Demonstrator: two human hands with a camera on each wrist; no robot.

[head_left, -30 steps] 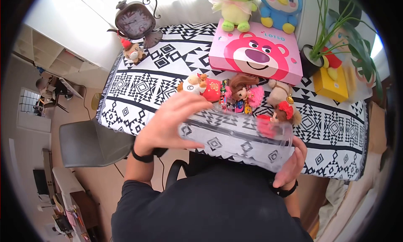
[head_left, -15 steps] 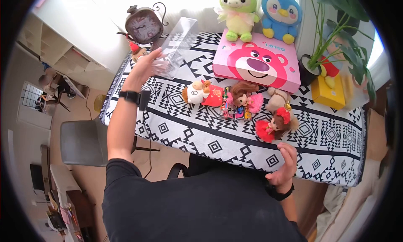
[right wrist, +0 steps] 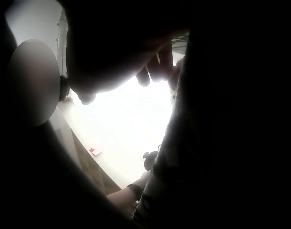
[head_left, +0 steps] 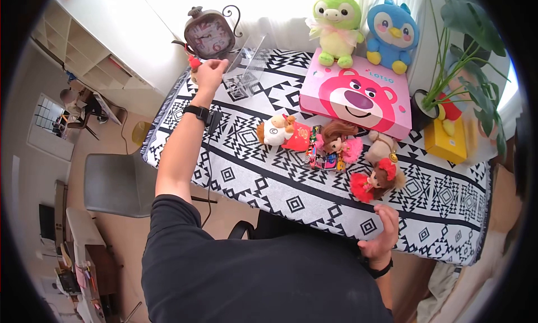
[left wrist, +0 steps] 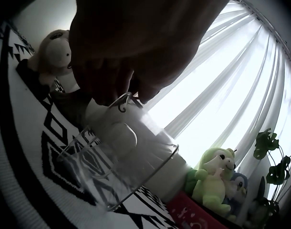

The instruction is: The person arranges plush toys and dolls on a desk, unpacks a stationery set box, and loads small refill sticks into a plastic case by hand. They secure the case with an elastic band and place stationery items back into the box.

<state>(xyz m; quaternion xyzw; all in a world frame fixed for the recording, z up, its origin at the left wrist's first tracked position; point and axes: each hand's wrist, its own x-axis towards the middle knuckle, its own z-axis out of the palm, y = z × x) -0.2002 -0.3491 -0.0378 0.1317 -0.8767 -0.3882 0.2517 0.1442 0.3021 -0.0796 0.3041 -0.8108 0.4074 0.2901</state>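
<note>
At the back left of the table, my left hand (head_left: 210, 75) pinches the edge of a clear plastic box (head_left: 246, 73) beside the clock. Seen from the left wrist, the fingers of my left hand (left wrist: 131, 71) are curled at the top corner of the clear box (left wrist: 131, 167), its lower end near the patterned cloth. A small plush horse (left wrist: 55, 53) is close by, mostly covered by the hand in the head view. My right hand (head_left: 381, 233) rests at the front table edge, fingers loosely bent and holding nothing, below the red-dressed doll (head_left: 374, 183).
A dark clock (head_left: 208, 36) stands at the back left. Along the middle lie a white plush (head_left: 276, 131), a pink-dressed doll (head_left: 340, 143) and a tan plush (head_left: 381, 146). Behind them are a pink bear box (head_left: 358, 99), two large plushes, a potted plant and a yellow box (head_left: 444, 142).
The clear box has gone from the front, between both hands, to the back left in my left hand, and is now lower beside the clock. My right hand has let go of it.
</note>
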